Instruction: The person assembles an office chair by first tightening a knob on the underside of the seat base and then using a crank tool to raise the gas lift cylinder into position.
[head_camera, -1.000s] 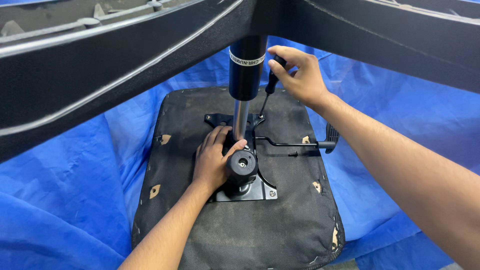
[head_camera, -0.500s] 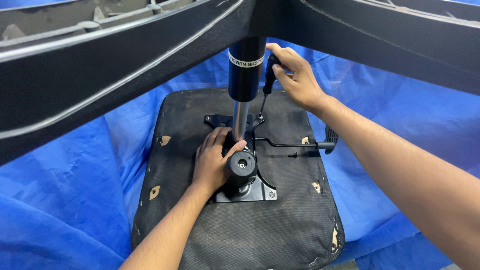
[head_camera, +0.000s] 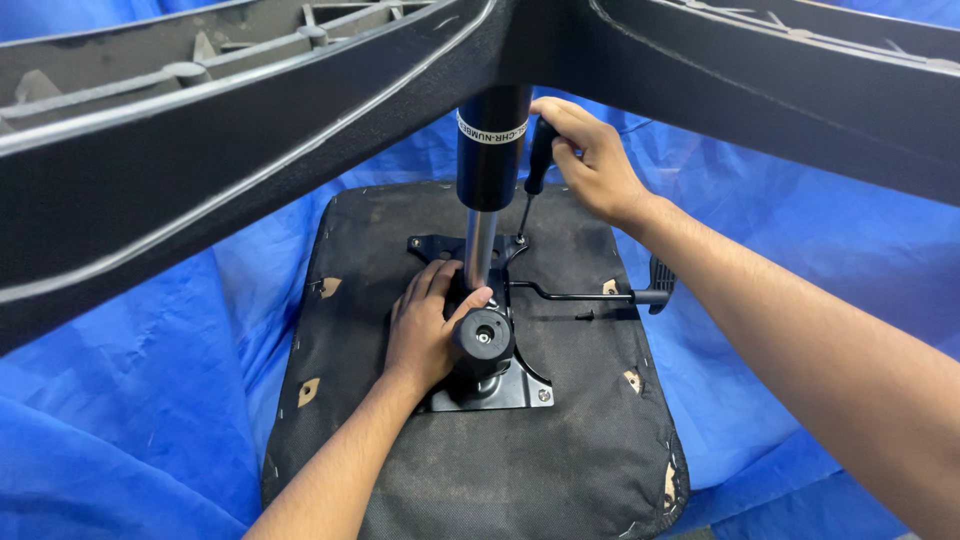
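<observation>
Mid-fastening: right hand (head_camera: 592, 165) clenched around screwdriver (head_camera: 533, 172) at mechanism plate (head_camera: 500, 390) (seat upturned); left hand (head_camera: 428, 325) gripped tilt knob (head_camera: 484, 340); steady downward pressure needed.

white band label (head_camera: 492, 130), black cylinder (head_camera: 492, 150)
</observation>
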